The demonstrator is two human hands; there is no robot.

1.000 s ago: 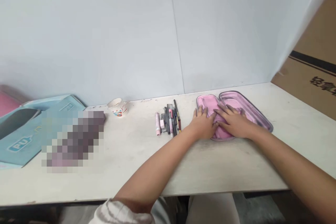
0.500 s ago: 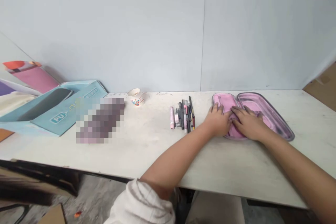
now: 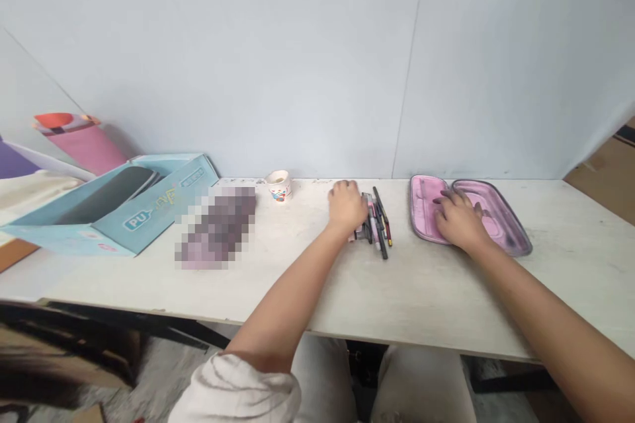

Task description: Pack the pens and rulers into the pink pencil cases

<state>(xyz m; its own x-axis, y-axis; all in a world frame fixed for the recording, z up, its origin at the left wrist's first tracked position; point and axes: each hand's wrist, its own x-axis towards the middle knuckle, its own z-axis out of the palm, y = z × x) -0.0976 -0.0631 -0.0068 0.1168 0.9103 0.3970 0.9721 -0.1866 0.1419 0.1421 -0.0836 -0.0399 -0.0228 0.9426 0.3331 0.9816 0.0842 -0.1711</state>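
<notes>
An unzipped pink pencil case with a dark edge lies spread out on the right of the table, its two halves side by side. My right hand rests over the middle of it, fingers stretched out and a little apart. To the left of the case is a loose pile of pens and small stationery, mostly black and pink. My left hand is on the left side of this pile with its fingers curled down. Whatever lies under those fingers is hidden.
A paper cup stands near the wall. Left of it lies a blurred-out purple object. An open light-blue box holds a dark grey item, with a pink rolled item behind it. The wall borders the table's back.
My left hand has left the pencil case and moved left onto the pens. My right hand stays on the case. The view has shifted slightly.
</notes>
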